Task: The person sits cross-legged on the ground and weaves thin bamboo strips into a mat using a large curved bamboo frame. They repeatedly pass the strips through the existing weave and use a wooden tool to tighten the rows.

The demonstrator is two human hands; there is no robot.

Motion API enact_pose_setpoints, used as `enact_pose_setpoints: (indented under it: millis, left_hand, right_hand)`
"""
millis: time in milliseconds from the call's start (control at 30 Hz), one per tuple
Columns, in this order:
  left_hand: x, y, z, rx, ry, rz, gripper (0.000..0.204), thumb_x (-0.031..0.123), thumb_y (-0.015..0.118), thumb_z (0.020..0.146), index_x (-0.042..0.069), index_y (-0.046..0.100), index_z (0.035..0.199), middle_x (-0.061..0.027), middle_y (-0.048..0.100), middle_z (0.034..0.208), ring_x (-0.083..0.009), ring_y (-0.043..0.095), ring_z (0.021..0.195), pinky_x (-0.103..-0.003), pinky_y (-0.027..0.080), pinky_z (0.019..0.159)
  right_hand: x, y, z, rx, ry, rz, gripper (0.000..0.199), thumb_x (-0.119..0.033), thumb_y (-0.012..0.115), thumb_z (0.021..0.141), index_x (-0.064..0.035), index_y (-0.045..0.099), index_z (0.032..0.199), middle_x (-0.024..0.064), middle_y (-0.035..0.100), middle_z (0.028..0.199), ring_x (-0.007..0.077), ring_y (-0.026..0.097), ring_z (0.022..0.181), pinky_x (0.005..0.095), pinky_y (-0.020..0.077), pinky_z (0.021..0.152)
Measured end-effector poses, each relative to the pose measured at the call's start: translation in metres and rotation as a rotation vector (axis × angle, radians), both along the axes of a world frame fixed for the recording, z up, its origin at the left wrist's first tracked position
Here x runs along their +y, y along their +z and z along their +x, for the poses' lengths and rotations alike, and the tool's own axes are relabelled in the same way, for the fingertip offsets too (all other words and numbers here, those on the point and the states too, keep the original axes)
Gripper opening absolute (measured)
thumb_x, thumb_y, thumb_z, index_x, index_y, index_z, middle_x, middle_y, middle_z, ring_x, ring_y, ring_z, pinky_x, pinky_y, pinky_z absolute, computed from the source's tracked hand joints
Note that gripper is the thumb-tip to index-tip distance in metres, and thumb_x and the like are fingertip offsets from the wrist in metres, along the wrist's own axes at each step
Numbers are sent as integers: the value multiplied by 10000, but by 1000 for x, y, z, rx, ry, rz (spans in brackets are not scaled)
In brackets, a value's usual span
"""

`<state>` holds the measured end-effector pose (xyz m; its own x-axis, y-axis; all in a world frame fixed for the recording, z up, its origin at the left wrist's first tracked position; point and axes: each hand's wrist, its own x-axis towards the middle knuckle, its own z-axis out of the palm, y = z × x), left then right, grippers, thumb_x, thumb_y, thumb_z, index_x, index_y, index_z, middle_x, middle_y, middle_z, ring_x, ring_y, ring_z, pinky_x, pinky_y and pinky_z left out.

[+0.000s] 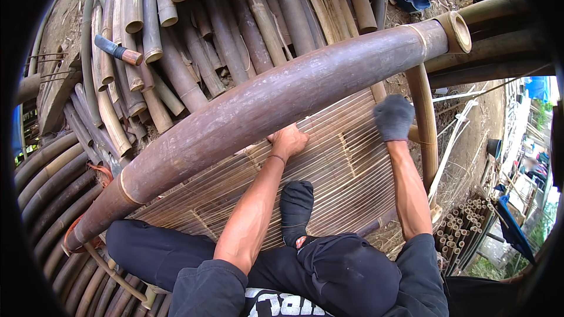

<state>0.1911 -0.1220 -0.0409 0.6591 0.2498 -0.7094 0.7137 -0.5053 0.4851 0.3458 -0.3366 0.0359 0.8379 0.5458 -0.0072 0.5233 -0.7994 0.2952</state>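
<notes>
A panel of thin bamboo slats [329,182], tied in rows with cord, lies beneath both my hands. My bare left hand [289,141] is closed at the panel's far part, just beside a thick bamboo pole [264,103]; whatever its fingers grip is hidden. At the panel's right edge is my right hand [393,118], in a dark grey glove, its fingers curled closed. The glove hides what it grips; a short length of pale bamboo [379,91] shows just beyond it. My foot, in a black sock [296,208], presses on the slats.
The thick pole crosses in front of me, above the panel, beside a bamboo post [424,123]. Cut bamboo poles [229,35] are stacked beyond it. A wood-handled tool in a blue-grey sheath [117,50] lies on them. Thin bamboo bundles [464,229] stand at right.
</notes>
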Motion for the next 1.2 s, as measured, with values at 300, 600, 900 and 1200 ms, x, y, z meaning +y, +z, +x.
enact_pose_setpoints:
  millis: [300,600,900,1200]
  left_hand:
    - [3,6,4,21,8,-2,785,283,701,710,189,473,1455,-154,452,1474,-312,393,1384,-485,258,1103]
    - [3,5,9,134,-68,-30,679,324,700,724,217,571,1382,-90,485,1442,-300,419,1354,-499,273,1099]
    - [4,7,4,33,-46,-34,642,328,693,712,205,615,1337,-81,505,1423,-289,440,1329,-480,278,1089]
    - [2,7,4,42,-49,-36,610,325,694,718,200,631,1311,-84,525,1390,-289,454,1308,-474,289,1075]
  right_hand:
    - [30,-8,-47,183,143,484,380,-178,678,757,-34,647,1107,184,649,1047,363,614,1045,445,487,938]
    - [68,-34,-72,440,277,256,128,-185,654,788,-58,663,807,153,670,848,339,650,813,456,499,698]
    - [50,-35,-51,651,-133,305,232,-215,580,887,11,631,864,226,666,868,380,661,808,456,538,762]
    - [39,-4,-65,570,42,525,371,-362,730,797,-31,707,962,167,626,827,345,641,832,452,519,753]
